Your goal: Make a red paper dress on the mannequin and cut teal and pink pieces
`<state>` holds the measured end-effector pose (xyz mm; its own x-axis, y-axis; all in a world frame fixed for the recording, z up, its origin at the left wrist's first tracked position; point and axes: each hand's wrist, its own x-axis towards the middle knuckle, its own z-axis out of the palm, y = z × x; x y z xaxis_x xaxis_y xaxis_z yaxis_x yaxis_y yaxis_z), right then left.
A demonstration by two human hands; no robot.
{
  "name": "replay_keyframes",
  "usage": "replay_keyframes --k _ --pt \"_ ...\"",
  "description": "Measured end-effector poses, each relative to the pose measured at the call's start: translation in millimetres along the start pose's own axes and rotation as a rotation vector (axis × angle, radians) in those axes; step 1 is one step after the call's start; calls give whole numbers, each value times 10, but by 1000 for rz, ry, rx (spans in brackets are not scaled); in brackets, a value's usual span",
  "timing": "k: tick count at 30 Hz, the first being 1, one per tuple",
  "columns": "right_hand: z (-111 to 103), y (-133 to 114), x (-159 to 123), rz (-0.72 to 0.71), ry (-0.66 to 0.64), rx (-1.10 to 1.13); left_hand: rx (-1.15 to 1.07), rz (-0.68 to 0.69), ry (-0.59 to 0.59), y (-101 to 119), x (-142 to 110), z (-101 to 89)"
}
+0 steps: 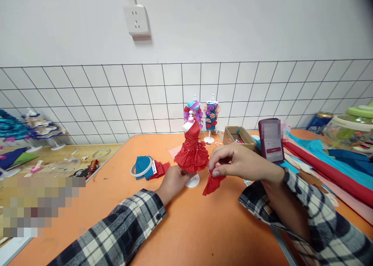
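Plaid sleeves (116, 227), foremost; right hand (230, 162), grip pinched closed on red crinkled scrap (213, 185); left hand (175, 180), beside white stand base (192, 181), fingertips hidden, grip cannot be told; red ruffled dress (191, 153), on upright miniature mannequin (190, 122), middle of orange table (201, 231); dressed mannequin (212, 118) behind

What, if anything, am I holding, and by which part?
Right hand pinches a red scrap by its upper end. Left hand is at the stand under the red dress; grip hidden.
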<state>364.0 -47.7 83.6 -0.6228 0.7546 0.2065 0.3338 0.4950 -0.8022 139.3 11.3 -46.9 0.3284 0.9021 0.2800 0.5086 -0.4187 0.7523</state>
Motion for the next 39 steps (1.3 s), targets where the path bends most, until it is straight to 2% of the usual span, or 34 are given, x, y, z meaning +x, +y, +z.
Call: replay_keyframes --k 4,8,14,17,22,26,32,39 --pt "-65 1 7 50 52 -80 8 7 -4 -14 -2 10" --pt "-61 38 44 105 231 -214 24 11 -1 -41 5 16" --pt "43 135 128 172 257 -214 43 26 0 -91 16 36" --pt "100 156 155 140 293 -192 48 35 -4 -108 15 40" --pt "181 152 170 58 269 -150 65 57 -11 -87 9 15" --pt "190 175 170 50 312 -262 78 51 -17 -95 9 12" --pt "140 130 110 -115 385 -409 81 35 -16 -103 16 27" --pt "217 68 109 -85 395 -459 98 25 -21 -102 8 21"
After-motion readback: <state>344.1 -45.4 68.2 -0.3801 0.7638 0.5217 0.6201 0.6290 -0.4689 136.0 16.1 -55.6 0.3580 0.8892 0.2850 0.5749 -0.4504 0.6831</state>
